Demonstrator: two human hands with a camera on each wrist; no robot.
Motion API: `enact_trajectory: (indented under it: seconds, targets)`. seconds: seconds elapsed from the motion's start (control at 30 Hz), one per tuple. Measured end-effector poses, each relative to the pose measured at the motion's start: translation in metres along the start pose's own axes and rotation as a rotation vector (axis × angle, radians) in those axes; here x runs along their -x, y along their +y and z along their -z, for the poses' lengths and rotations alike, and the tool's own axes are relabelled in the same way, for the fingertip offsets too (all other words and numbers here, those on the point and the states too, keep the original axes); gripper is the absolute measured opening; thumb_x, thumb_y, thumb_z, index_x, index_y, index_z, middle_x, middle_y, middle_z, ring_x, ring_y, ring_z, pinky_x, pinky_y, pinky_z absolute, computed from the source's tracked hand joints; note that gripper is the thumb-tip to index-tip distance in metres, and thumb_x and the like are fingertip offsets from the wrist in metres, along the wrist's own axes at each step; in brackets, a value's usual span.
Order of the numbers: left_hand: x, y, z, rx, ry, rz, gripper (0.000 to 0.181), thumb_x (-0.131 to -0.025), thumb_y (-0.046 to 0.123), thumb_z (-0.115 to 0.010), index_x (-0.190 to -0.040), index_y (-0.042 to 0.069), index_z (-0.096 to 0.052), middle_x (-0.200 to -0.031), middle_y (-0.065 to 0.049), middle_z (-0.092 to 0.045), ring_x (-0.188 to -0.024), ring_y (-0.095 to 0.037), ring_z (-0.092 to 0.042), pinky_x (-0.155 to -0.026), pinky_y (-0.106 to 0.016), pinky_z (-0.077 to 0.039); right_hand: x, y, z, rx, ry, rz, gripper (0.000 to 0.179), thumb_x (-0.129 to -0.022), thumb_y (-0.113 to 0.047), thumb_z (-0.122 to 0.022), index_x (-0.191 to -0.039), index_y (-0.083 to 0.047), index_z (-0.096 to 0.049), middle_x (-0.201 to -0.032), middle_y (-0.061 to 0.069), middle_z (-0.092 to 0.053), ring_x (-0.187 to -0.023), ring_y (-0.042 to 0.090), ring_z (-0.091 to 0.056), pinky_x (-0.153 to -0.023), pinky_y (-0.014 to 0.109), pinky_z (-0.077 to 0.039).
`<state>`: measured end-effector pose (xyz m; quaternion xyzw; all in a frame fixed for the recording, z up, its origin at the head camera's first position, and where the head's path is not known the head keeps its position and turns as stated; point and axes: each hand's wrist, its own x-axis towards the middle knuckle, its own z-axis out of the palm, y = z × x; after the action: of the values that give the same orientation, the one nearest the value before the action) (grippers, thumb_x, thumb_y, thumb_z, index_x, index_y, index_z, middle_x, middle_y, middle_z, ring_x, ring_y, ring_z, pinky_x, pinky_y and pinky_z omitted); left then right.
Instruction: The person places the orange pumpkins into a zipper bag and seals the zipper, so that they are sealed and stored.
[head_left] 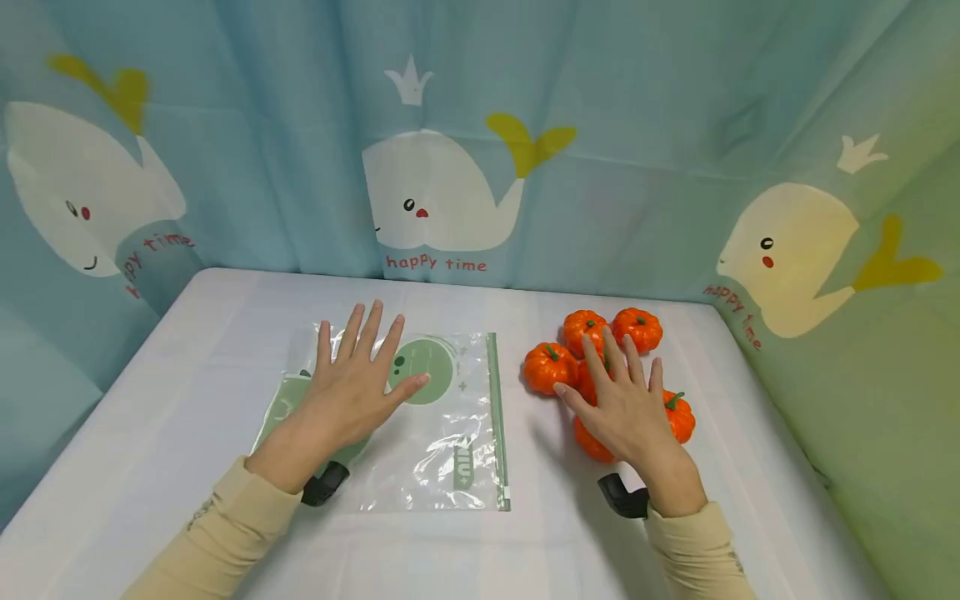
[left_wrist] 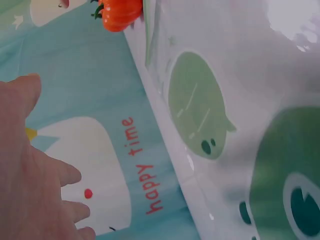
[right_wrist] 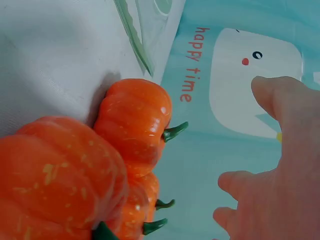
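left hand: fingers apart, over bag | right hand: fingers apart, nearer pumpkins, beneath it | bag's zip edge: right side, running near-far

A white surface carries a clear plastic bag with green printing, lying flat. Near its green-edged side, apart from it, orange pumpkins with green stems sit clustered directly on the surface.
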<state>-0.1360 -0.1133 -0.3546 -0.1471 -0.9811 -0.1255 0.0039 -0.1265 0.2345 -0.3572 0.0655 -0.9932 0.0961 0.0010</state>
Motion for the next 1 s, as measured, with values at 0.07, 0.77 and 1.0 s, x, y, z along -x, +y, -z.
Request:
enact_trajectory:
  seconds: [0.07, 0.77, 1.0]
  targets:
    - [-0.002, 0.001, -0.002, 0.013, -0.001, -0.007, 0.085, -0.098, 0.066, -0.038, -0.16, 0.014, -0.012, -0.167, -0.016, 0.004, -0.154, -0.038, 0.008, -0.117, -0.067, 0.01, -0.001, 0.001, -0.002, -0.014, -0.005, -0.002, 0.088, -0.095, -0.07, -0.039, -0.16, -0.015, -0.016, -0.168, 0.012, -0.001, -0.153, 0.041, 0.003, -0.115, 0.071, 0.007]
    - [-0.023, 0.041, -0.034, 0.154, 0.002, -0.058, 0.075, -0.098, 0.043, -0.059, -0.153, 0.001, -0.03, -0.16, -0.025, -0.024, -0.15, -0.044, -0.019, -0.119, -0.064, -0.019, -0.015, -0.009, -0.017, -0.218, 0.16, 0.098, 0.063, -0.093, -0.025, -0.065, -0.145, 0.002, -0.043, -0.148, 0.022, -0.043, -0.137, 0.041, -0.041, -0.114, 0.058, -0.034]
    - [-0.026, 0.059, -0.041, 0.23, -0.007, -0.074, 0.063, -0.096, 0.034, -0.064, -0.143, -0.003, -0.046, -0.15, -0.026, -0.042, -0.142, -0.042, -0.038, -0.117, -0.055, -0.031, -0.022, -0.021, -0.017, -0.273, 0.125, 0.06, 0.058, -0.095, -0.027, -0.064, -0.143, 0.001, -0.047, -0.145, 0.02, -0.048, -0.134, 0.039, -0.048, -0.109, 0.057, -0.041]
